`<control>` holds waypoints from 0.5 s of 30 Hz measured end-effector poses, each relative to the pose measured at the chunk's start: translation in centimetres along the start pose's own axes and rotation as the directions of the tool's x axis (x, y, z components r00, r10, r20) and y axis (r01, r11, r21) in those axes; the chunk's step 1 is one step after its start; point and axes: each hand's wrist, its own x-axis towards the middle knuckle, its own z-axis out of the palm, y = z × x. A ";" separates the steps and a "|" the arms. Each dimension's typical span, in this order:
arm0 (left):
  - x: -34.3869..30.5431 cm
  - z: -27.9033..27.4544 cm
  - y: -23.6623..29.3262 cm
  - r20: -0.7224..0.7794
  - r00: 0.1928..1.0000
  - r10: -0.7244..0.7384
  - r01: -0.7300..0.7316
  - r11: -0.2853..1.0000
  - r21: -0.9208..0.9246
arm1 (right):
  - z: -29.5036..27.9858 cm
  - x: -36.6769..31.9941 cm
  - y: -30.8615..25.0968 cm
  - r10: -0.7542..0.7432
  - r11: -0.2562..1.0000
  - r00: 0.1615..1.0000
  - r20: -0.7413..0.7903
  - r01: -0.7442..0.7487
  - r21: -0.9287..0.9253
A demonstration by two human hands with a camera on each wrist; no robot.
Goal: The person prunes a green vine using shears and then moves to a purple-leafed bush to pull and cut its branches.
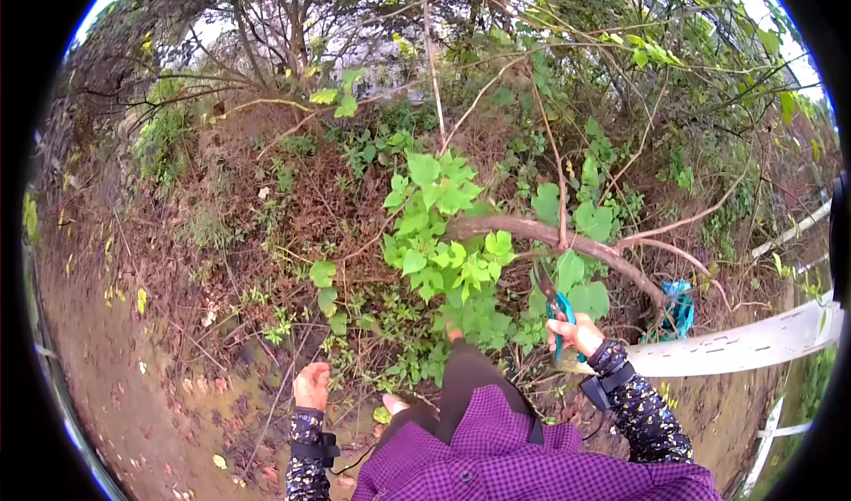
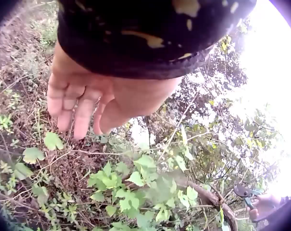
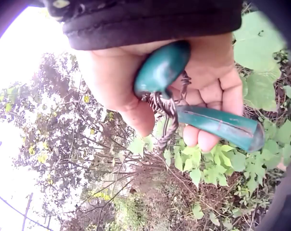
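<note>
My right hand (image 1: 578,334) grips a pair of pruning shears (image 1: 558,310) with teal handles, its dark blades pointing up toward the bent branch. In the right wrist view the fingers curl round one teal handle (image 3: 222,126), and twisted wire or cord wraps the shears near the pivot. My left hand (image 1: 311,386) hangs at the lower left, holding nothing; its fingers (image 2: 83,113) are loosely bent in the left wrist view. Between the hands stands a bright green leafy plant (image 1: 439,226), beside a thick brown branch (image 1: 567,237) that arches to the right.
A white curved rail (image 1: 736,346) runs along the right, with a blue plastic bag (image 1: 679,309) by the branch's base. Thin upright stems (image 1: 551,146) and dry brush cover the slope ahead. Muddy ground (image 1: 151,395) with fallen leaves lies at the left.
</note>
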 end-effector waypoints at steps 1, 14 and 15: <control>1.1 0.0 1.6 0.014 0.999 -0.052 0.052 0.997 -0.049 | -0.7 1.6 -0.9 -0.029 0.999 0.999 0.014 0.029 -0.013; 19.5 7.9 43.1 0.244 0.886 0.393 -0.226 0.828 -0.513 | -8.8 12.1 -10.4 -0.208 0.952 0.978 -0.002 0.203 0.230; 20.5 9.4 45.6 0.302 0.845 0.442 -0.211 0.793 -0.572 | -9.3 11.9 -10.8 -0.249 0.924 0.969 -0.012 0.241 0.298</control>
